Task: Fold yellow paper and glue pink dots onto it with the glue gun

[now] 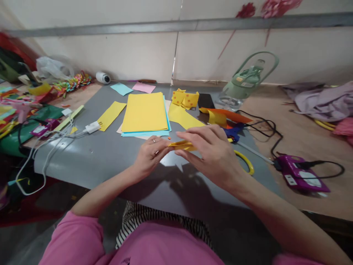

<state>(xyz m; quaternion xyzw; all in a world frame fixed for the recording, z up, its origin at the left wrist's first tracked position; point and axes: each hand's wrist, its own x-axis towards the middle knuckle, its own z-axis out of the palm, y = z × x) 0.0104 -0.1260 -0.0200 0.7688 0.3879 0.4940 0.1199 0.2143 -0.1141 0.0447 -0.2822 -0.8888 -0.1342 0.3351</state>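
A small folded piece of yellow paper (183, 145) is held in the air just above the front of the grey table mat. My left hand (152, 154), with a ring on one finger, pinches its left end. From the right, my right hand (211, 152) grips it between thumb and fingers, covering its right end. Beyond my hands lies a stack of yellow sheets (145, 112) with light blue sheets (146, 134) under it. To the right of the stack are a folded yellow paper piece with orange dots (185, 99) and a plain yellow strip (183, 117).
Yellow-handled scissors (245, 162) lie partly behind my right hand. A green bottle (244, 82) stands at the back right. Purple power sockets (300, 173) with black cables sit on the right. White charger cables (64, 134) cross the mat's left side. Coloured paper scraps (73, 82) lie far left.
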